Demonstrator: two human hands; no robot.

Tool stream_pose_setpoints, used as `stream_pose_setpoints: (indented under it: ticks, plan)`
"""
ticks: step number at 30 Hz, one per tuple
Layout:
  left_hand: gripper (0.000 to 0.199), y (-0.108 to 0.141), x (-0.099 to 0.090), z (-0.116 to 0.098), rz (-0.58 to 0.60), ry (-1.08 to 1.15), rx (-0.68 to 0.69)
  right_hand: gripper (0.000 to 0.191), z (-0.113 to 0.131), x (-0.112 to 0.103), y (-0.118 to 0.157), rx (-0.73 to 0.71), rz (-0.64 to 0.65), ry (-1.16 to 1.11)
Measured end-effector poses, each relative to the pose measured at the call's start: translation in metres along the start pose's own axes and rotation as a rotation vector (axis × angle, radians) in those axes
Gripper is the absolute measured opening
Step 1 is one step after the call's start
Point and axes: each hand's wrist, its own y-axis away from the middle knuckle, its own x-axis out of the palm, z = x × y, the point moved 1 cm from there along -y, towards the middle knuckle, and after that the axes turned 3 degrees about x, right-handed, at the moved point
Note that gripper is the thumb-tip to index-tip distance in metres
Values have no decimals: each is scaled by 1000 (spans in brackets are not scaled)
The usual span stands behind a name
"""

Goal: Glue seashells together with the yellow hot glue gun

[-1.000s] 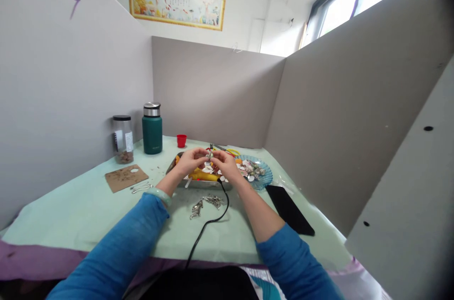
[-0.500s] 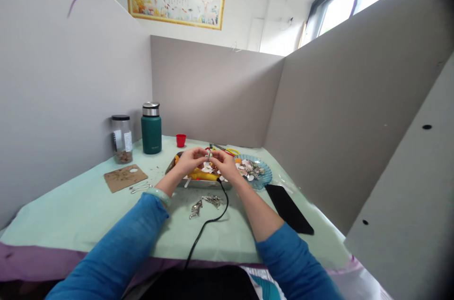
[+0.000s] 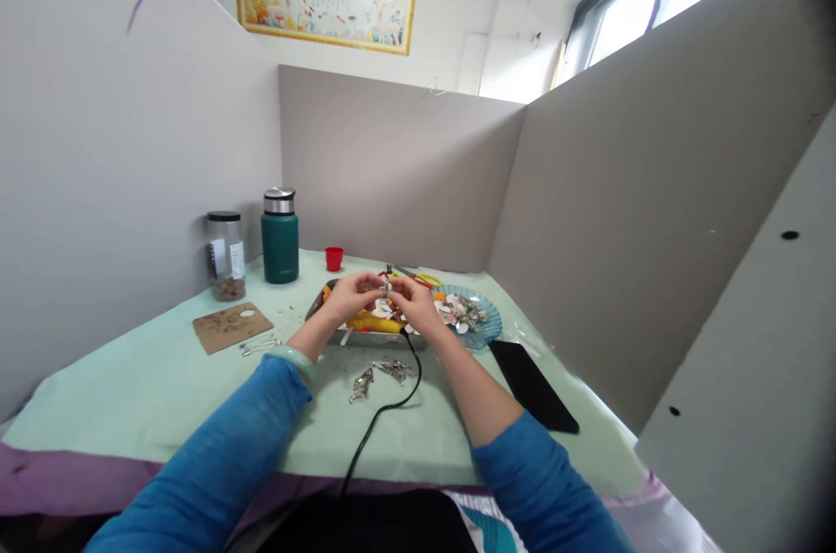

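My left hand (image 3: 353, 295) and my right hand (image 3: 414, 302) meet above a metal tray (image 3: 326, 335), fingertips pinched together. Between them is a small silvery piece (image 3: 387, 286), too small to name. In the tray lie a yellow tool (image 3: 375, 323) with a black cord (image 3: 385, 408), and white bits partly hidden by my hands. Right of the tray, a blue scalloped plate (image 3: 491, 328) carries several small flower-like pieces (image 3: 461, 313). Small metal clasps (image 3: 392, 370) lie in two heaps on the cloth in front of the tray.
At the left stand a green bottle (image 3: 280, 244) and a clear jar (image 3: 225, 261), with a brown card (image 3: 232, 328) and thin metal pins (image 3: 259, 346) nearer. A red cup (image 3: 333, 259) and yellow-handled scissors (image 3: 428, 279) are behind the tray. A black phone (image 3: 534, 386) lies right. Grey partitions enclose the table.
My hands keep nearly the same pinch over the tray. The whole view has shifted very slightly; nothing on the table has visibly moved.
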Motion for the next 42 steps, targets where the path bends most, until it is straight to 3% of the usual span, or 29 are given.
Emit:
stream_pose_setpoints:
  ticks: [5, 9, 13, 16, 18, 21, 33, 38, 42]
  plan:
    - [33, 0, 1, -1, 1, -8, -1, 30, 3, 1, 2, 6, 14, 19]
    - [33, 0, -1, 0, -10, -42, 1, 28, 3, -10, -3, 9, -64, 76]
    - [33, -3, -5, 9, -51, -77, -24, 32, -4, -49, -14, 123, -222, 282]
    - [32, -5, -7, 14, -81, -97, -31, 29, -10, -88, -15, 227, -340, 628]
    - [31, -6, -8, 15, -94, -116, -38, 25, -12, -110, -12, 328, -341, 847]
    - [30, -6, -9, 15, -96, -146, -45, 25, -15, -128, -5, 503, -241, 1005]
    - [33, -6, -10, 16, -91, -165, -60, 20, -19, -127, 2, 558, 14, 976]
    - [30, -6, -10, 13, -92, -176, -55, 23, -16, -129, 1, 434, -106, 1041]
    - [31, -6, -10, 15, -91, -187, -57, 22, -14, -130, 1, 452, -132, 1072]
